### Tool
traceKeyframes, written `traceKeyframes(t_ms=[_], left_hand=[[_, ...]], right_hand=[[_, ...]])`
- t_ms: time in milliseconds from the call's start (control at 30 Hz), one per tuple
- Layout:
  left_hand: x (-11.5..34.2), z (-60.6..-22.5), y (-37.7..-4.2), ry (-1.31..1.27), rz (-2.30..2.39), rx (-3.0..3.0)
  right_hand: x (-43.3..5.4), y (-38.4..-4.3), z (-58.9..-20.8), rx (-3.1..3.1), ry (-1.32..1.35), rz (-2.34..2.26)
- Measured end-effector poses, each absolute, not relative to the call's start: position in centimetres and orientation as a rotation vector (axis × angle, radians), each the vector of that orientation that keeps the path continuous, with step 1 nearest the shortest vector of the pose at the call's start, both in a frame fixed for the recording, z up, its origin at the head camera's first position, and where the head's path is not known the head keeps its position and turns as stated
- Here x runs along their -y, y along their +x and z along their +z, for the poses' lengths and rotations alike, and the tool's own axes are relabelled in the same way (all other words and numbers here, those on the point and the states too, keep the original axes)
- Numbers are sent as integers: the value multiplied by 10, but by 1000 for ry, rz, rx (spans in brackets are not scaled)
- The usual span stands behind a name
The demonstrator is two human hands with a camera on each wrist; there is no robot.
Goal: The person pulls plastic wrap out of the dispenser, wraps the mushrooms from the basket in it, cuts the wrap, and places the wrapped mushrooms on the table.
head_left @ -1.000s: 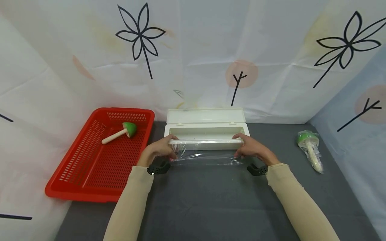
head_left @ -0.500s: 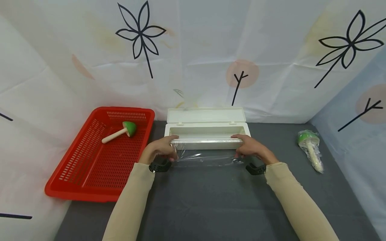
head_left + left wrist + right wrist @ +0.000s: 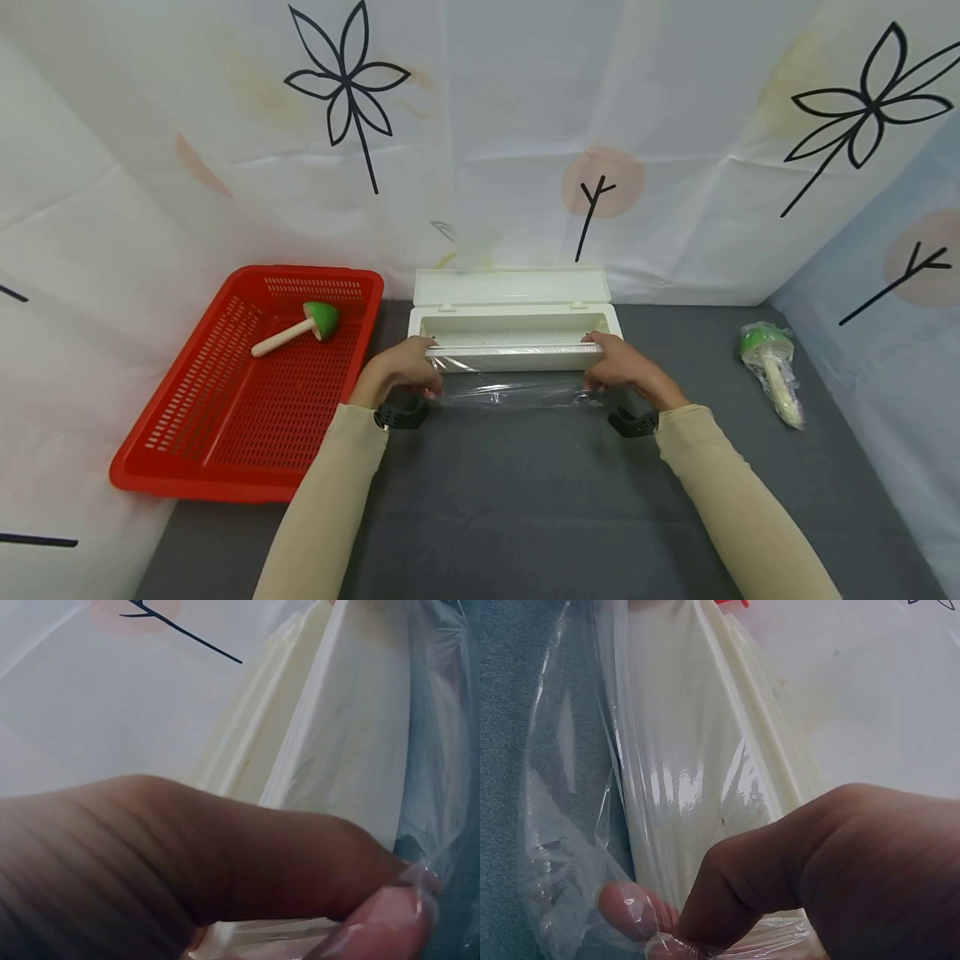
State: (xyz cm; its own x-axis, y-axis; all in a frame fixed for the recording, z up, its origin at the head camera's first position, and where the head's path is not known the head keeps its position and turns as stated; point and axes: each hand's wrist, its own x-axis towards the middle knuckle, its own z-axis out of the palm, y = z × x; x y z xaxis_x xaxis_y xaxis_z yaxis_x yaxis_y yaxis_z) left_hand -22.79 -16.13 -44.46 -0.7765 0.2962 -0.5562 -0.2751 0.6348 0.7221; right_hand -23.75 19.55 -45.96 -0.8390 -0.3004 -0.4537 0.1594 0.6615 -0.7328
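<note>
In front of the white box, the left hand and right hand are pinching clear film between fingers; 1 red basket is sitting left of the box.

A red basket (a green-capped mushroom inside), a plastic-wrapped mushroom at right, a flower-patterned backdrop behind.
</note>
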Motion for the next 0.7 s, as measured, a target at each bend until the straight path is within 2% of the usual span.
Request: traceKeyframes(t_ms=[233, 700], left_hand=[[165, -444, -228, 19, 1195, -2147], [162, -445, -229, 10, 1165, -2090]], right_hand=[[-196, -237, -457, -2318, -159, -1063], [-188, -238, -456, -2383, -54, -919]])
